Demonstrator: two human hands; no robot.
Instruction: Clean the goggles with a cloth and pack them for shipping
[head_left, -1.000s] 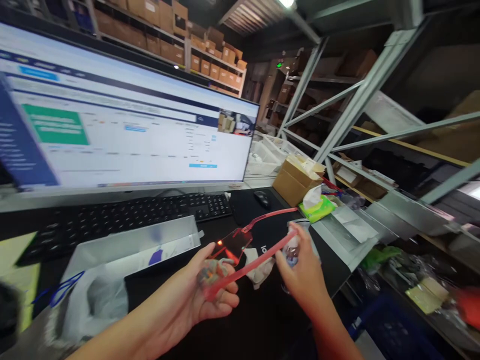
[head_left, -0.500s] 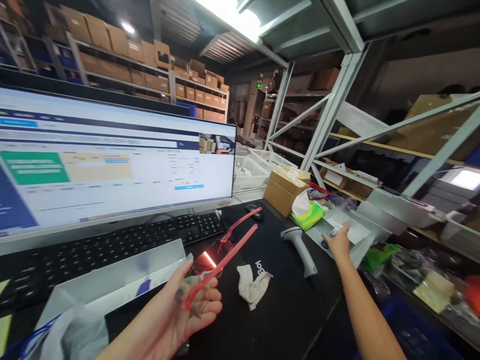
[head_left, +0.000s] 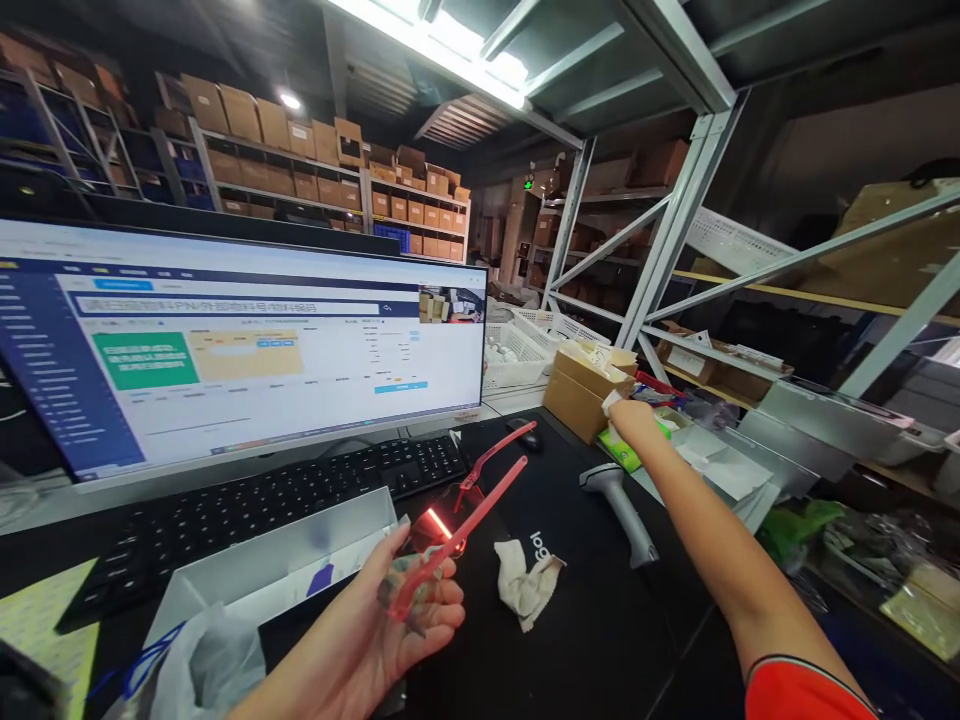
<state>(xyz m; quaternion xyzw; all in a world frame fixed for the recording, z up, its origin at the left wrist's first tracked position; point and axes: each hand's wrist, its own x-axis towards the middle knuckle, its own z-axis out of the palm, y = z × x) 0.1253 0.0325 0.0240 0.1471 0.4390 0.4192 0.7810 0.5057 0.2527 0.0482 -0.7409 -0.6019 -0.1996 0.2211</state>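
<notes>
My left hand [head_left: 405, 620] holds a pair of red translucent glasses [head_left: 457, 510] low over the black desk mat [head_left: 570, 620], their two arms pointing up and away toward the mouse [head_left: 523, 433]. My right hand [head_left: 634, 420] is stretched out to the right and rests on the green tissue pack [head_left: 622, 450], fingers pinched on the white tissue sticking out of it. A crumpled white tissue [head_left: 525, 585] lies on the mat between my arms, and a grey barcode scanner [head_left: 622, 505] lies just under my right forearm.
A wide monitor [head_left: 240, 350] and black keyboard [head_left: 255, 505] fill the left. A white open box [head_left: 285, 565] and plastic bag [head_left: 202, 670] sit at my near left. Cardboard box [head_left: 581, 385], metal shelving [head_left: 675, 230] and cluttered trays stand to the right.
My right hand left the glasses, swung out to the right over the tray, then came back a little onto the tissue pack. The left hand kept the glasses and barely moved.
</notes>
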